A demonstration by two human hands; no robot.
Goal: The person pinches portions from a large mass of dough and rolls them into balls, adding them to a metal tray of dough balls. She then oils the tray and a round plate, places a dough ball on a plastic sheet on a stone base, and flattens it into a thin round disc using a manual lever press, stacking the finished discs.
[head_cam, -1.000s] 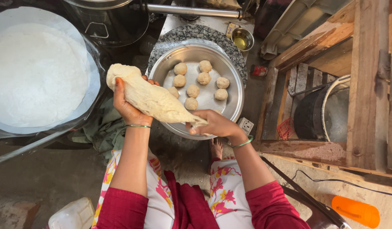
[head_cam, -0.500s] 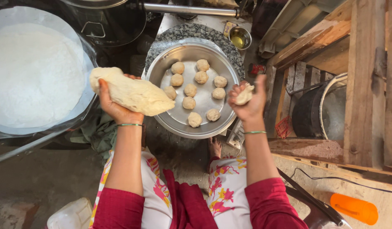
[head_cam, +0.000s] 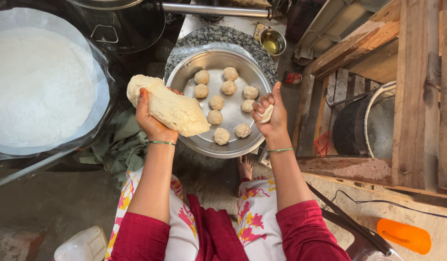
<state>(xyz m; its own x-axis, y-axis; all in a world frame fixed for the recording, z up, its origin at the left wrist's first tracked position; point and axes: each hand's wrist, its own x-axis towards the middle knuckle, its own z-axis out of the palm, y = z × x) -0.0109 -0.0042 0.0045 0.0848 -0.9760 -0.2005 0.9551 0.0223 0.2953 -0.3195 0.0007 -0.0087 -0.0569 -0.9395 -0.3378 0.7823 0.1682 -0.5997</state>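
Head view, looking straight down at a seated person's two bare hands over a round steel tray (head_cam: 199,140). Left hand (head_cam: 153,123) has its grip closed around a large, elongated lump of dough (head_cam: 168,106), held up just above the tray's near-left rim. Right hand (head_cam: 269,113) is curled into a tight grip on a small piece of dough (head_cam: 267,114), which shows between the fingers, above the tray's right rim. Inside the tray lie nine small dough balls (head_cam: 215,102), set apart from one another. Well to the left of the tray sits a wide basin of white flour (head_cam: 37,82) under clear plastic. Beyond the tray's far-right rim stands a small steel bowl of oil (head_cam: 273,44). Just left of the tray, a green cloth (head_cam: 118,147) lies crumpled.
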